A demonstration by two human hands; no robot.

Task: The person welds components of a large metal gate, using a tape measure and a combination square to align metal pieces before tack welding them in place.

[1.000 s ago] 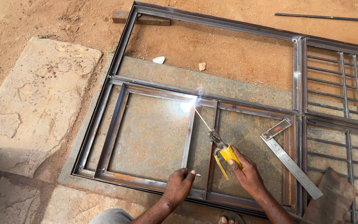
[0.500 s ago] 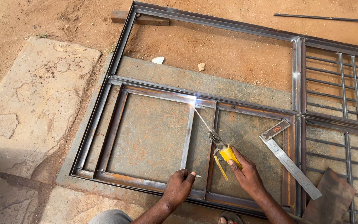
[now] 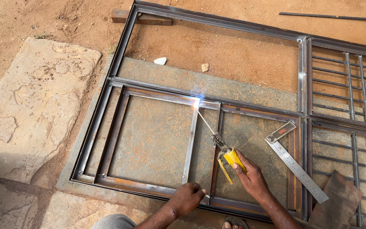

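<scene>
Nearest to the camera, at the bottom edge, is a grey bit of clothing point(image 3: 114, 222) and the tip of a sandal point(image 3: 233, 223). Just above them are the person's two bare hands.

The left hand point(image 3: 188, 197) is curled into a loose fist and rests on the bottom bar of the metal gate frame point(image 3: 119, 63). A small pale thing pokes out by its knuckles, too small to tell what it is.

The right hand point(image 3: 251, 177) is closed tight around the yellow handle of a welding holder point(image 3: 230, 157). A thin welding rod point(image 3: 206, 122) sticks out of the holder and slants up and to the left. Its tip touches the frame where an upright bar point(image 3: 190, 146) meets a cross bar — there a bright white-blue spark point(image 3: 196, 101) glows.

To the right of the right hand lies a steel square ruler point(image 3: 298, 165) with a small red label on its short end. It rests on the frame. Near the bottom right corner lies a flat rusty brown piece point(image 3: 335, 201).

The frame lies flat on a grey slab point(image 3: 157, 140). On the left is a big pale stone point(image 3: 26, 106).

Farther away — past the slab — is orange dirt with two little pale stones point(image 3: 160, 61). A brown block point(image 3: 142, 18) props up the far corner of the frame, and a long thin rod point(image 3: 331, 17) lies on the dirt at the top right.
</scene>
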